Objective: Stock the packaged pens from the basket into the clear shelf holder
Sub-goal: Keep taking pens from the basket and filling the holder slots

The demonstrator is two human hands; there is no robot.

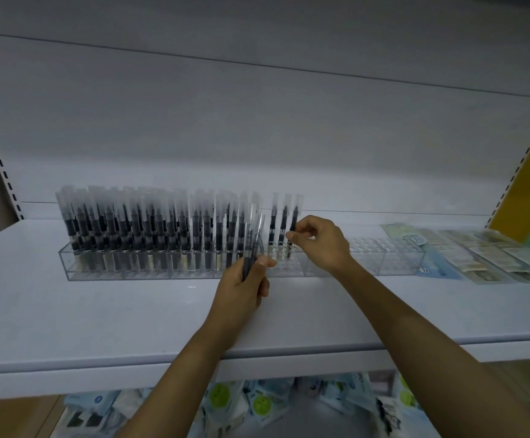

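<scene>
Hands both occupied, head view: stocking past halfway, I judge.
With my left hand [241, 289] I grip spare packaged pens [254, 238]; my right hand [319, 243] pinches one pen [293, 221] standing in the clear shelf holder [384, 259]. Left section full, right section bare; basket unseen.

I log the holder [99, 275] as clear, glossy hard plastic. The packaged pens [137, 222] wear thin transparent film, frosted at the tops. The shelf [99, 317] reads smooth, matt white, metal-like. The flat packs [494, 257] show glossy wrap.

Two hands [241, 286], dozens of pens [137, 229], one clear holder [368, 262]
</scene>
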